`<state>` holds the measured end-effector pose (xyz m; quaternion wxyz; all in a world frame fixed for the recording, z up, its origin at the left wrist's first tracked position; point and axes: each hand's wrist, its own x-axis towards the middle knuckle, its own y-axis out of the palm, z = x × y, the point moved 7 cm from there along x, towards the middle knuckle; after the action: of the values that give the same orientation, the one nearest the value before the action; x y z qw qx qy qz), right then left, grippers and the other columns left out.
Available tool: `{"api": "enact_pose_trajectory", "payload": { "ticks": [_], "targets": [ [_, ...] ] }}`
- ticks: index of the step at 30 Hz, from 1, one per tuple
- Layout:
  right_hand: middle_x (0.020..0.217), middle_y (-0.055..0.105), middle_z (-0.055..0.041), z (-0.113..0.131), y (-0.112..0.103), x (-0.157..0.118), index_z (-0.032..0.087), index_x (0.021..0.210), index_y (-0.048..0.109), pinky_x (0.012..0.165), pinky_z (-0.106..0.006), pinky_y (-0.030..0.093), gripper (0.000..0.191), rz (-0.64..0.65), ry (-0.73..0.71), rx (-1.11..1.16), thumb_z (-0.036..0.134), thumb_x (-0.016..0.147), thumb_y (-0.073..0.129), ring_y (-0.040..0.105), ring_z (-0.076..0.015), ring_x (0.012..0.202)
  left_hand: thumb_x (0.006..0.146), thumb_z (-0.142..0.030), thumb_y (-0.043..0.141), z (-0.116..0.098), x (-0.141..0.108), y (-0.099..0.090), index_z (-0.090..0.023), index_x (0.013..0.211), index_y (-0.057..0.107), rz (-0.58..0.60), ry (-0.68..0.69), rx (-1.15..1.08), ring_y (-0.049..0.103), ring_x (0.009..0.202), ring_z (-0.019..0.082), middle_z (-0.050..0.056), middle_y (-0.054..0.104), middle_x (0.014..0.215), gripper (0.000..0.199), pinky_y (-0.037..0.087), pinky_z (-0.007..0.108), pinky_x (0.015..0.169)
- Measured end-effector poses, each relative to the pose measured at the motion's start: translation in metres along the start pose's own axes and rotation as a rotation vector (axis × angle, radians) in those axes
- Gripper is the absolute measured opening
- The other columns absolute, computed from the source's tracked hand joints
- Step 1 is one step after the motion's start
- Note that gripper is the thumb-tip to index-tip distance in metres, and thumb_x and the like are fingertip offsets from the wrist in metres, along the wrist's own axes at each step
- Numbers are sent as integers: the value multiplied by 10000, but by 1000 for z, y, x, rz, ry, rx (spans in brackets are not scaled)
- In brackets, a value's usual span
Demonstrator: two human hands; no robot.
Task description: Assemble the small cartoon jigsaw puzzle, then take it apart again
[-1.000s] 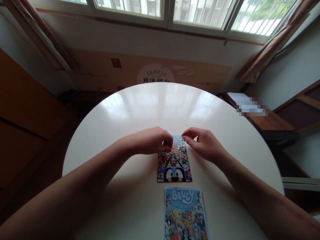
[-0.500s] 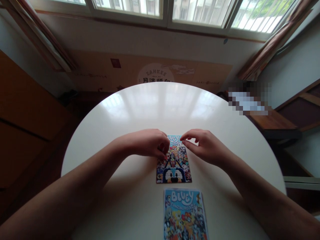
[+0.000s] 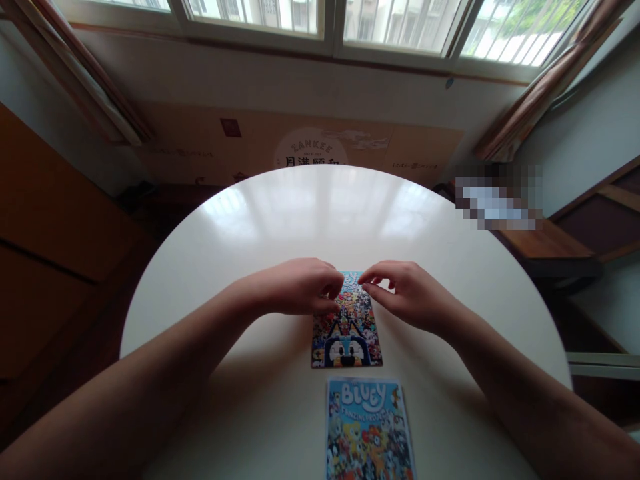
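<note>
A colourful jigsaw puzzle (image 3: 349, 330) lies flat on the white table, crowded with cartoon figures and showing a large blue dog's face at its near end. Over its upper left part is my left hand (image 3: 307, 287), fingers bent and thumb apart from the index finger, with nothing visible between them. My right hand (image 3: 400, 290) is at the puzzle's upper right edge. Its thumb and index finger come together in a pinch; anything between the tips is too small to make out. Closer to me lies a picture sheet (image 3: 370, 427) lettered "Bluey", cut off by the lower frame edge.
The round white table (image 3: 240, 233) reflects the window (image 3: 395, 27) behind it. An orange-brown cabinet (image 3: 45, 233) stands at the left. To the right is a wooden seat (image 3: 550, 240) with a blurred-out patch over part of it. Curtains (image 3: 545, 87) hang beside the window.
My left hand has shifted slightly to the right over the puzzle, its index finger reaching farther out. The right hand stays almost in place. Puzzle and picture sheet have not moved.
</note>
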<state>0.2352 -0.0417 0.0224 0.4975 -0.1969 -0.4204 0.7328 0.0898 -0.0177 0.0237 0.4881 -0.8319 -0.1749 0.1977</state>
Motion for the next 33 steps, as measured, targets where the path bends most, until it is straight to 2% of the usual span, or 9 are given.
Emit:
{"api": "enact_pose_trajectory", "payload": {
  "ticks": [11, 19, 33],
  "targets": [
    [944, 696, 16, 1, 2, 0, 242, 962, 723, 703, -225, 462, 153, 26, 1, -10, 258, 903, 583, 622, -109, 850, 796, -255, 637, 5, 1, 5, -185, 712, 559, 18, 10, -14, 489, 631, 124, 3, 592, 739, 134, 342, 259, 563],
    [941, 693, 2, 3, 4, 0, 234, 978, 728, 714, -232, 465, 171, 34, -15, -3, 264, 911, 573, 616, -101, 840, 814, -335, 636, 2, 3, 4, -188, 688, 555, 2, -31, 11, 476, 617, 132, 10, 576, 721, 209, 338, 277, 561],
    [926, 692, -3, 3, 6, 0, 229, 971, 733, 692, -226, 460, 173, 71, 0, -22, 251, 902, 576, 610, -106, 829, 827, -350, 610, -1, 2, 5, -184, 682, 572, 9, -29, 50, 488, 619, 133, 27, 592, 750, 223, 352, 281, 564]
  ]
}}
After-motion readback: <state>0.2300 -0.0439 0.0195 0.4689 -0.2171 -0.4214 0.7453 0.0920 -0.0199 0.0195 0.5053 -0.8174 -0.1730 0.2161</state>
